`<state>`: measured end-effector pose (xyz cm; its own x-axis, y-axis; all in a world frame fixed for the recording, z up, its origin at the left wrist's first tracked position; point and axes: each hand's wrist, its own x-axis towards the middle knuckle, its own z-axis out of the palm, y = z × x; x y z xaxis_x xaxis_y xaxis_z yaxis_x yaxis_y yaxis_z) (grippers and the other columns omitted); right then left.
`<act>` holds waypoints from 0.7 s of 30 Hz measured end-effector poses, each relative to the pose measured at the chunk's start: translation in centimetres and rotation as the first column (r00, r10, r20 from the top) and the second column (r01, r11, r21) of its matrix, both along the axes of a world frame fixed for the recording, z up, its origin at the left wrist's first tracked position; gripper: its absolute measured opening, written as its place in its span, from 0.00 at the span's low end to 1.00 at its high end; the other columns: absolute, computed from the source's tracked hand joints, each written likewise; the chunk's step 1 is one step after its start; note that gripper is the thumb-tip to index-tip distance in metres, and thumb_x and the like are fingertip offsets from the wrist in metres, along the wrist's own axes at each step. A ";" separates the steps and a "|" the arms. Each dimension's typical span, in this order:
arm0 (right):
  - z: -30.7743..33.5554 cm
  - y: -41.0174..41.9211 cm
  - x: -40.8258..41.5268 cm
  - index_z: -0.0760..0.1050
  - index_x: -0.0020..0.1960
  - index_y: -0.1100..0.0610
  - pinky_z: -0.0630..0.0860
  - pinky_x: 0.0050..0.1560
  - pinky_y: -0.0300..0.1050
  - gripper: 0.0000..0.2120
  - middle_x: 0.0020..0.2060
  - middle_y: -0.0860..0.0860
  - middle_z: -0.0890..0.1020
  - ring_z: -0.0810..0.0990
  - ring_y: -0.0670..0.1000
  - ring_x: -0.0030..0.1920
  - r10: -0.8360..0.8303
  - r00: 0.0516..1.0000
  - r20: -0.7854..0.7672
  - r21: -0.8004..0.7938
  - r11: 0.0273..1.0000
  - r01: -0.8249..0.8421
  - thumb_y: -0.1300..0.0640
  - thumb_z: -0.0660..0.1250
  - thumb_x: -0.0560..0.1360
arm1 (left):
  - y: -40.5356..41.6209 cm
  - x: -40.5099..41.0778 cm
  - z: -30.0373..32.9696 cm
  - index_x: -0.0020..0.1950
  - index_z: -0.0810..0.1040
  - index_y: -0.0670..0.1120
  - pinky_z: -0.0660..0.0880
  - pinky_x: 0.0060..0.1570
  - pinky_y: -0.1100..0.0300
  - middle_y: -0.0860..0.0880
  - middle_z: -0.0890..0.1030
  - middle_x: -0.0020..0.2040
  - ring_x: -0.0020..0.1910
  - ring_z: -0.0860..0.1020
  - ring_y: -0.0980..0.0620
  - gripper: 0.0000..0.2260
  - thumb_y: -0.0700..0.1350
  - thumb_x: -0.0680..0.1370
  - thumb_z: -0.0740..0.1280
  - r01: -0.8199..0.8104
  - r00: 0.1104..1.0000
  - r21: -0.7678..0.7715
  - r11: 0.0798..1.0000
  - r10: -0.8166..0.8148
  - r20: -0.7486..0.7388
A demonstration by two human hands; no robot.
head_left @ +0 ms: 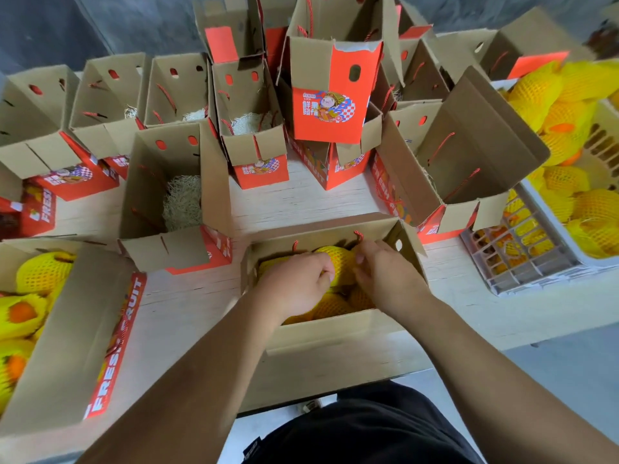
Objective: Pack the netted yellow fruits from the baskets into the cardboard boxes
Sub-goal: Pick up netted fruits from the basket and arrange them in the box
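At the lower left of the frame a long box (67,329) printed FRESH FRUIT lies open, netted yellow fruits (43,272) packed inside it. Above it, across the upper left and middle, stand rows of open cardboard boxes (174,182) on the pale table (301,202), several with a tuft of shredded paper (182,205) at the bottom. One red-fronted box (326,105) with a cartoon label stands upright on top of the others at upper centre.

At lower centre both hands are down inside the near box (321,329). The left hand (294,283) has its fingers curled round a netted fruit (338,262) at the box's far side. The right hand (385,272) touches the same fruit from the other side, fingers bent and close together, though the blur hides whether they truly grasp it. More netted fruits (331,306) lie beneath the hands.

At the right edge, white plastic baskets (522,262) hold heaps of netted fruits (569,105).
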<state>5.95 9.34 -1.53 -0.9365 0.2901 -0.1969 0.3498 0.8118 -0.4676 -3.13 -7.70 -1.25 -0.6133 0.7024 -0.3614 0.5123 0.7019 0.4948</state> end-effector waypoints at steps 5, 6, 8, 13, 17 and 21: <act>1.2 0.5 3.3 0.77 0.53 0.55 0.79 0.46 0.53 0.05 0.47 0.51 0.81 0.80 0.53 0.46 -0.041 0.984 -0.176 -0.101 0.995 0.023 0.58 0.69 0.78 | 3.7 2.2 0.6 0.52 0.77 0.58 0.75 0.49 0.54 0.58 0.82 0.51 0.51 0.78 0.51 0.05 0.51 0.83 0.62 -0.083 0.993 0.156 0.984 0.069 0.093; 1.5 1.0 3.5 0.77 0.52 0.55 0.79 0.45 0.53 0.04 0.45 0.51 0.81 0.80 0.52 0.45 -0.046 0.979 -0.200 -0.103 0.994 0.025 0.57 0.69 0.79 | 4.6 2.6 0.8 0.53 0.78 0.57 0.76 0.50 0.54 0.58 0.83 0.51 0.52 0.79 0.51 0.05 0.52 0.82 0.63 -0.100 0.992 0.184 0.978 0.084 0.095; 2.1 2.4 3.8 0.76 0.51 0.55 0.79 0.43 0.52 0.03 0.43 0.49 0.81 0.79 0.51 0.43 -0.085 0.965 -0.247 -0.120 0.991 0.057 0.56 0.68 0.79 | 6.7 3.1 1.3 0.52 0.79 0.56 0.78 0.54 0.51 0.57 0.83 0.51 0.53 0.80 0.51 0.05 0.52 0.82 0.63 -0.144 0.986 0.249 0.958 0.118 0.117; 3.0 7.5 4.6 0.72 0.51 0.55 0.77 0.43 0.57 0.04 0.42 0.51 0.82 0.80 0.55 0.42 -0.183 0.920 -0.345 -0.175 0.976 0.128 0.58 0.67 0.79 | 13.1 3.9 2.2 0.48 0.78 0.56 0.78 0.54 0.51 0.57 0.83 0.46 0.49 0.81 0.54 0.05 0.48 0.82 0.64 -0.204 0.972 0.393 0.897 0.138 0.189; 3.7 14.2 5.9 0.71 0.51 0.54 0.77 0.40 0.57 0.04 0.40 0.50 0.81 0.79 0.55 0.40 -0.259 0.868 -0.423 -0.201 0.961 0.189 0.61 0.66 0.79 | 20.7 5.6 2.7 0.45 0.76 0.58 0.77 0.48 0.55 0.56 0.82 0.43 0.44 0.81 0.55 0.08 0.47 0.82 0.64 -0.257 0.957 0.480 0.839 0.151 0.249; 4.5 23.8 8.1 0.70 0.51 0.49 0.73 0.35 0.51 0.08 0.35 0.46 0.80 0.78 0.49 0.35 -0.337 0.822 -0.459 -0.252 0.937 0.243 0.61 0.65 0.78 | 31.1 8.0 3.5 0.50 0.77 0.52 0.78 0.49 0.47 0.48 0.83 0.44 0.47 0.81 0.45 0.05 0.48 0.82 0.61 -0.211 0.969 0.566 0.797 0.096 0.228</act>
